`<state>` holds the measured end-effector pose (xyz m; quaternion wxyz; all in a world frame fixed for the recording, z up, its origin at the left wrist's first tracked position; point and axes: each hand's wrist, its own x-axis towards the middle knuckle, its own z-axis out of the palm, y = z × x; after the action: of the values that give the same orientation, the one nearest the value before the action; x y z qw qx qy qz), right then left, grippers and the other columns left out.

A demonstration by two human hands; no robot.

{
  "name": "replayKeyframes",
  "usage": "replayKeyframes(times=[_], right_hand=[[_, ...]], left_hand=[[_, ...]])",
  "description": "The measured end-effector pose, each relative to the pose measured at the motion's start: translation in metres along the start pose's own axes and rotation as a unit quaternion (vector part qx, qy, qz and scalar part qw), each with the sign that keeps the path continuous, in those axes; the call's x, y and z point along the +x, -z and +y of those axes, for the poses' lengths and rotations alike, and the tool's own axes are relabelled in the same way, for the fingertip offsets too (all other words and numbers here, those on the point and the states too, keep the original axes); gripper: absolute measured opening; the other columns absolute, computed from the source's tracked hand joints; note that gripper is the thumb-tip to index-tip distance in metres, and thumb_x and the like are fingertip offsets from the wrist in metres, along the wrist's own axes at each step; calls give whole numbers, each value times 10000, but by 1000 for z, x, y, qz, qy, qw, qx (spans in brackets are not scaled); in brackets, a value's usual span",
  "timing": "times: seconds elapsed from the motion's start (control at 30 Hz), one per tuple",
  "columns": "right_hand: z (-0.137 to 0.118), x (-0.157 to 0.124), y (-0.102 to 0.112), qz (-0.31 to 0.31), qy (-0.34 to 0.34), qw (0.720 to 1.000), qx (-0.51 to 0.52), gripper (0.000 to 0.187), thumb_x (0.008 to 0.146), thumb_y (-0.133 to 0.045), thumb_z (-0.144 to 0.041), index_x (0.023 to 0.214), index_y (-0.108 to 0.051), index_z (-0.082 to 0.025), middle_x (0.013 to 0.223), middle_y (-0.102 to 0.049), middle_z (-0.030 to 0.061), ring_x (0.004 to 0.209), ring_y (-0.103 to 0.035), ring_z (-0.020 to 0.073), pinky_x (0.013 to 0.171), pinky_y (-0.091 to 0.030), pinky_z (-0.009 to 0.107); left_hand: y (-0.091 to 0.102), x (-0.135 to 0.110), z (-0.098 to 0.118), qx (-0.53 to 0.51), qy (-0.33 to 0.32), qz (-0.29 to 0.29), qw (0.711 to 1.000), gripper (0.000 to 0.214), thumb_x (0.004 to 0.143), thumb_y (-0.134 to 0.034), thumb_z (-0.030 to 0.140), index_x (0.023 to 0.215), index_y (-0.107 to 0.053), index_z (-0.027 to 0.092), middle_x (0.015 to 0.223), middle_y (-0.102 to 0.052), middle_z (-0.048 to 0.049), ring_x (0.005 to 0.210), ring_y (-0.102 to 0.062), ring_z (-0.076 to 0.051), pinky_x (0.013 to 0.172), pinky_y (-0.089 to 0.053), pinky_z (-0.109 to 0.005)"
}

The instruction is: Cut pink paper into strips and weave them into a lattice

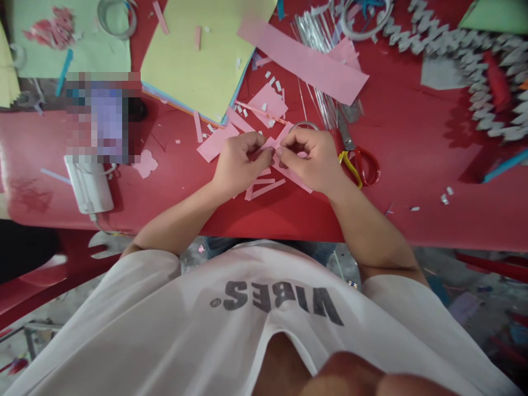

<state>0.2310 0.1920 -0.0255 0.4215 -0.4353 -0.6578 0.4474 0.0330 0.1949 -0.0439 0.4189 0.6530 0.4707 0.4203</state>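
Note:
Close together above the red table point(264, 217), both my hands pinch a small pink paper piece point(270, 144). My left hand point(243, 159) has thumb and forefinger closed at its left side. The thumb and forefinger of my right hand point(311, 157) meet at its right side; the fingertips nearly touch. Under and around them lie pink paper strips point(268, 188) and larger pink scraps. Right of my right hand rest scissors point(363, 165) with red and yellow handles. A thin striped stick point(259, 113) lies just beyond my fingers.
Yellow paper sheets point(202, 55) are stacked beyond my left hand. A long pink strip point(305, 60) lies over silver wires point(322, 104). Tape rolls point(117, 19) stand at the back. A white power strip point(88, 184) sits left; a grey folded-paper chain point(478, 71) spreads across the far right.

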Motion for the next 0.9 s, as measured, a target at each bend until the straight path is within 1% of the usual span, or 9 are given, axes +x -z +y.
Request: replayKeyframes(times=[0.13,0.33,0.43,0.67,0.8,0.9], right_hand=[[2,-1,-4,16,-11,999,27,203,932,-727,-127,755,-700,-222,682,-717,-24,598,-663,142,559,-503,290],[9,-3,-10,27,-20,998,53,198,941,-734,-145,765,-706,-230,692,-718,-32,608,-680,144,585,-524,302],[8,-4,-12,27,-28,997,64,204,951,-728,-151,767,-697,-234,682,-706,-40,605,-667,139,588,-524,301],[1,-4,-15,38,-25,997,61,203,935,-739,-141,758,-699,-235,693,-698,-37,617,-635,135,585,-499,303],[0,-7,-18,50,-23,997,50,206,947,-731,-155,763,-688,-239,700,-697,-38,634,-626,138,602,-484,313],[1,-10,-22,62,-21,996,52,197,968,-724,-189,784,-679,-241,715,-698,-38,648,-634,143,614,-477,323]], left_hand=[[1,-2,-4,52,-33,15,998,189,873,-686,114,737,-585,199,648,-539,32,603,-473,-89,584,-341,-283],[2,-3,-3,117,-45,43,991,227,835,-705,83,731,-542,201,621,-452,51,578,-394,-81,561,-302,-290],[2,-4,-2,141,-57,53,987,209,827,-699,91,739,-546,202,625,-472,48,582,-411,-83,570,-320,-288],[1,-6,-4,192,-77,58,977,108,855,-683,187,796,-599,222,650,-560,30,590,-480,-106,585,-353,-301],[2,-6,-2,205,-92,65,972,144,882,-681,231,792,-568,233,653,-570,27,576,-480,-114,587,-360,-317],[2,-6,-3,218,-105,68,968,148,888,-678,233,799,-561,240,664,-588,22,588,-510,-127,597,-364,-330]])
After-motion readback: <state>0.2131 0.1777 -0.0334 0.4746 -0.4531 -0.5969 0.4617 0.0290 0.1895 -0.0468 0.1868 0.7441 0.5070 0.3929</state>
